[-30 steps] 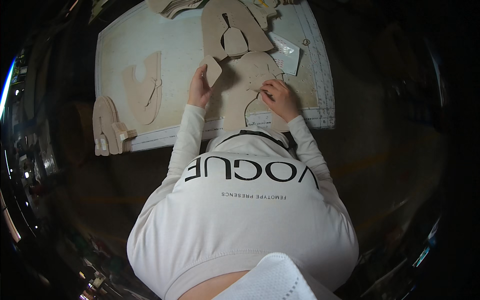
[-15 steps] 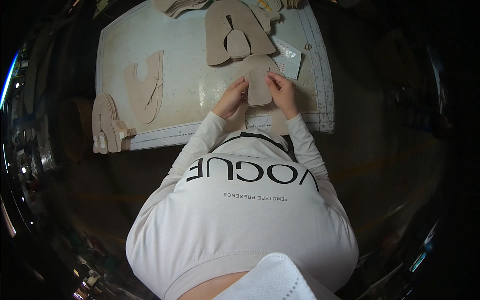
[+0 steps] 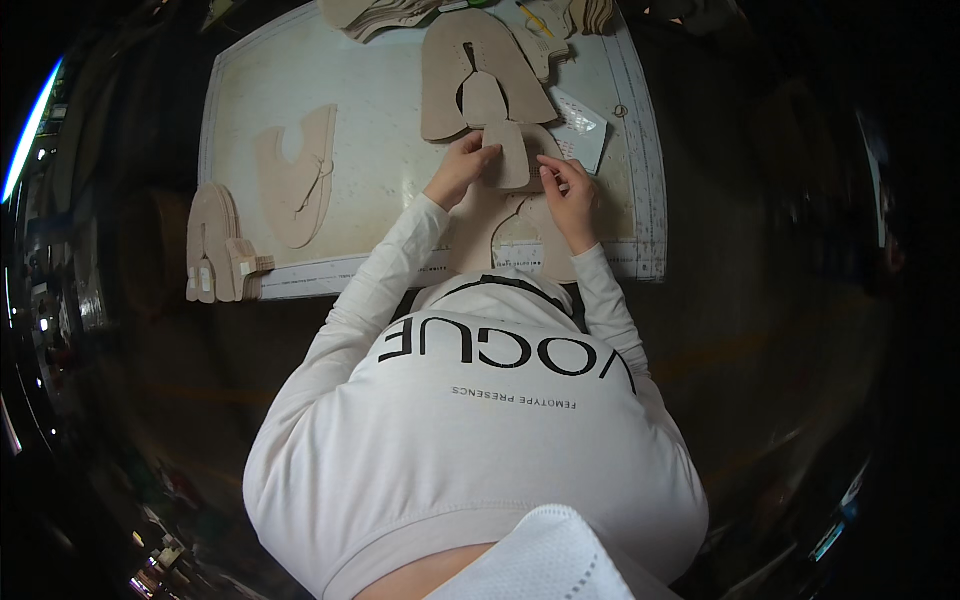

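Note:
Between the thumb and fingers of my left hand point(image 3: 463, 172) is a tongue-shaped beige suede piece point(image 3: 508, 162), held by its left edge. At its right side my right hand point(image 3: 569, 200) has thumb and index finger close together. Whether they pinch something thin, like a needle or thread, is too small to tell. A larger U-shaped suede shoe upper point(image 3: 465, 238) lies below, at the table's near edge, partly under my hands. Just beyond is a stack of suede uppers point(image 3: 445, 90) with a tongue piece point(image 3: 487, 103) in the middle.
A pale tabletop point(image 3: 375, 160) carries it all. Left of my hands lies a curved suede upper point(image 3: 280, 185), with stacked pieces point(image 3: 208, 235) at the near-left corner. More stacks point(image 3: 365, 18) sit at the far edge. A printed white card point(image 3: 590, 135) lies to the right.
The tongue piece has moved slightly away from me, toward the far stack. My right hand has come off its edge, and more of the upper beneath now shows.

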`<state>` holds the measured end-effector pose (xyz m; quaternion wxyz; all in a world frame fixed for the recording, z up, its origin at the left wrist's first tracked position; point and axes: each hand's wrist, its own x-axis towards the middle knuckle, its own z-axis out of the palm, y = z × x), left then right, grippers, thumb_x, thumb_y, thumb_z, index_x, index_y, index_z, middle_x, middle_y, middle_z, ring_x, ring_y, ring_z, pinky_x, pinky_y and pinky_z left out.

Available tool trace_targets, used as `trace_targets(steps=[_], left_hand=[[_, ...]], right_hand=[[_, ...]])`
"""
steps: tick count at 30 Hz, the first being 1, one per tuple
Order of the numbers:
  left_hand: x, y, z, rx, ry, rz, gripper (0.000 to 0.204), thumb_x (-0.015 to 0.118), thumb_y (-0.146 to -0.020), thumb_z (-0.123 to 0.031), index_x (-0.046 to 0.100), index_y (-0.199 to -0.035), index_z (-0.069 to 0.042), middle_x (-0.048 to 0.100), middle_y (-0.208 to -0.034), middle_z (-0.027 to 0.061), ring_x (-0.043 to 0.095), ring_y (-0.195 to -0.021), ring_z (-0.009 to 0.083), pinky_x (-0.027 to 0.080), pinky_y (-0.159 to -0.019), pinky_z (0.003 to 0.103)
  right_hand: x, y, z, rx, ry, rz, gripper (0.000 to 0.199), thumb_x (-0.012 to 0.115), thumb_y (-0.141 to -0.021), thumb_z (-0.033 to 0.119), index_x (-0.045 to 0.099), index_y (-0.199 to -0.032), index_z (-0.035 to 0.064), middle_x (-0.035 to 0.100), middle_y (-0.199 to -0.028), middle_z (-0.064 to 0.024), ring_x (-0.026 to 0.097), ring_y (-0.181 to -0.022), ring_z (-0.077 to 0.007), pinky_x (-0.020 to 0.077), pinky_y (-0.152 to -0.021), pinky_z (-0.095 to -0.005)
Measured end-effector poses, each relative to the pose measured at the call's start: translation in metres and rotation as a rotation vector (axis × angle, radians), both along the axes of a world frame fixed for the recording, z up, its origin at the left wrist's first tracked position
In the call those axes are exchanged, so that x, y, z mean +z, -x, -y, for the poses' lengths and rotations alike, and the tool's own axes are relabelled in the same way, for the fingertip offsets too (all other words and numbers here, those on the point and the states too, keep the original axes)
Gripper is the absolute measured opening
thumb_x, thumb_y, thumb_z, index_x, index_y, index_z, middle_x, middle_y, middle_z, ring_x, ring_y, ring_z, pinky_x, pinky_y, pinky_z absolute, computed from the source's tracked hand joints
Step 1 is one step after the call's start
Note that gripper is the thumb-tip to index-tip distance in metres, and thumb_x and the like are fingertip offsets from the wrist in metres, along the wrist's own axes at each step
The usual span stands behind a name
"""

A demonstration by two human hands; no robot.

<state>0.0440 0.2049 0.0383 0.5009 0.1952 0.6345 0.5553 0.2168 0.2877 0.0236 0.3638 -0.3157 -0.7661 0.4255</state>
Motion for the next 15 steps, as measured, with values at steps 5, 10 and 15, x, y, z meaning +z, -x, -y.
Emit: trace_targets(steps=[5, 10, 15], left_hand=[[-0.013, 0.062, -0.049, 0.187, -0.04, -0.411, 0.027, 0.067, -0.08, -0.018, 0.061, -0.101, -0.003, 0.064, -0.089, 0.005, 0.059, -0.076, 0.0148, 0.047, -0.07, 0.028], [-0.016, 0.076, -0.064, 0.202, 0.04, -0.978, 0.031, 0.073, -0.069, -0.022, 0.062, -0.092, -0.005, 0.065, -0.077, 0.0095, 0.063, -0.071, 0.0244, 0.049, -0.066, 0.036], [-0.016, 0.073, -0.061, 0.161, 0.15, -1.236, 0.029, 0.073, -0.068, -0.023, 0.06, -0.086, -0.004, 0.066, -0.076, 0.0112, 0.064, -0.072, 0.0293, 0.05, -0.068, 0.037]], right_hand=[[-0.002, -0.013, -0.007, -0.004, 0.046, 0.048, 0.015, 0.06, -0.086, 0.009, 0.069, -0.098, 0.0079, 0.06, -0.08, -0.0035, 0.055, -0.062, -0.0104, 0.0446, -0.054, -0.0219], [-0.005, -0.024, -0.008, -0.031, 0.044, 0.046, 0.014, 0.062, -0.083, 0.007, 0.07, -0.095, 0.0067, 0.062, -0.078, -0.0053, 0.058, -0.06, -0.0129, 0.0478, -0.053, -0.0241], [-0.01, -0.022, -0.021, -0.051, 0.003, 0.05, 0.015, 0.062, -0.082, 0.006, 0.069, -0.095, 0.006, 0.062, -0.078, -0.0059, 0.057, -0.057, -0.0142, 0.0472, -0.052, -0.0251]])
